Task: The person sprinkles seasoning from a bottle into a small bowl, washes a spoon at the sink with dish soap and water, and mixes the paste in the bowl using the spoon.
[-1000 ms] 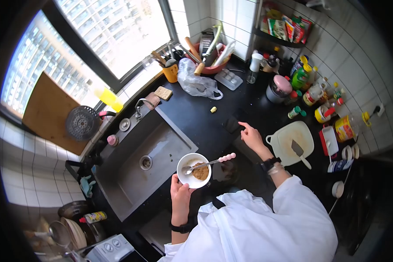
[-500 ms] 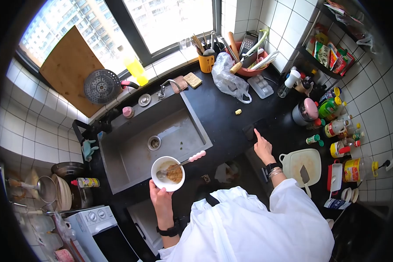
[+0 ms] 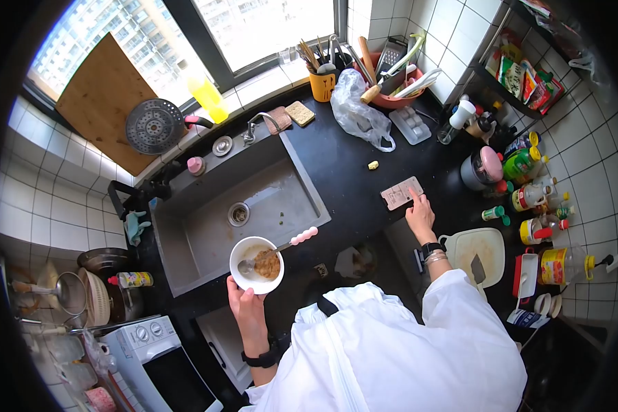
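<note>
My left hand (image 3: 247, 309) grips a white bowl (image 3: 238, 253) from below, over the sink's front edge. Inside the bowl lies a brown mushy food (image 3: 267, 265), and a spoon with a pink beaded handle (image 3: 304, 236) rests in it, its handle leaning out over the rim. On the black counter a phone (image 3: 398, 195) lies flat with its screen lit. My right hand (image 3: 421, 216) is at the phone's right end, index finger stretched onto or just above the screen and holding nothing; the other fingers are partly hidden.
A grey sink (image 3: 213, 237) sits left of the phone. Behind it are a plastic bag (image 3: 358, 113), an orange utensil cup (image 3: 322, 87) and a red basin (image 3: 398, 101). Right stand several bottles (image 3: 529, 198) and a cutting board (image 3: 491, 250) with a knife (image 3: 477, 268).
The phone's dark screen has lit up. My right hand has shifted slightly right, its finger now over the screen. The bowl stays in my left hand, a little higher and further left in view.
</note>
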A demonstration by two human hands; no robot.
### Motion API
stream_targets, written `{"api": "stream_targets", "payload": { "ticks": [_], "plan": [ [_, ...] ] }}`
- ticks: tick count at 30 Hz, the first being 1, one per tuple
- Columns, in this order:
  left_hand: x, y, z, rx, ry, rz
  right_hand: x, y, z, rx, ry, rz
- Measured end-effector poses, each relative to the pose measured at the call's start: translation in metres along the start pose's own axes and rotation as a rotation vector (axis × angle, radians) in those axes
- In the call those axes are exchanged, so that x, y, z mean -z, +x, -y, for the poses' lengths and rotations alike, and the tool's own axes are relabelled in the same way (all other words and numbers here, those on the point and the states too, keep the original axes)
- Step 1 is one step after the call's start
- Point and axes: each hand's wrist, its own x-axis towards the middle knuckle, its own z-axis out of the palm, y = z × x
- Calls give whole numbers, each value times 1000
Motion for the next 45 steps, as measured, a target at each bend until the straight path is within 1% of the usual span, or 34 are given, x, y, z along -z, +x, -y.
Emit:
{"api": "stream_targets", "payload": {
  "ticks": [5, 8, 12, 16, 18, 21, 25, 26, 29, 30, 31, 35, 36, 37, 38, 43, 44, 45],
  "plan": [
    [0, 0, 2, 4, -19, -5, -5, 2, -1, -7, -20, 17],
    [1, 0, 4, 10, -21, -9, -4, 2, -2, 7, 5, -22],
    [2, 1, 5, 18, -12, -12, 8, -6, 2, -63, 110, -98],
    [4, 8, 9, 32, 12, 48, 25, -31, 2, -139, 218, -161],
    [5, 17, 13, 39, 38, 108, 27, -51, -4, -174, 260, -204],
    [-13, 25, 9, 116, 29, 244, 26, -99, -13, -218, 311, -273],
    [-40, 34, 11, 241, 72, 564, 27, -190, -14, -363, 348, -337],
    [-46, 35, 13, 299, 86, 655, 27, -217, -12, -389, 371, -415],
    [-64, 27, 20, 440, 149, 912, 39, -311, 8, -613, 405, -467],
    [-69, 21, 23, 476, 178, 998, 42, -342, 18, -658, 317, -550],
    [-74, 17, 22, 513, 203, 1079, 43, -374, 31, -745, 289, -588],
    [-79, -24, 41, 631, 274, 1384, 23, -509, 74, -1043, 253, -666],
    [-78, -38, 46, 626, 300, 1449, 21, -539, 89, -1115, 249, -695],
    [-76, -54, 51, 673, 287, 1502, 20, -569, 103, -1190, 245, -731],
    [-93, -72, 38, 764, 292, 1529, 44, -593, 121, -1293, 211, -743],
    [-79, -172, 55, 959, 364, 1757, 28, -716, 190, -1654, 36, -902],
    [-77, -197, 56, 993, 377, 1834, 22, -739, 204, -1729, -4, -928],
    [-118, -243, 29, 1090, 417, 1817, 88, -757, 215, -1785, -9, -878]
  ]
}}
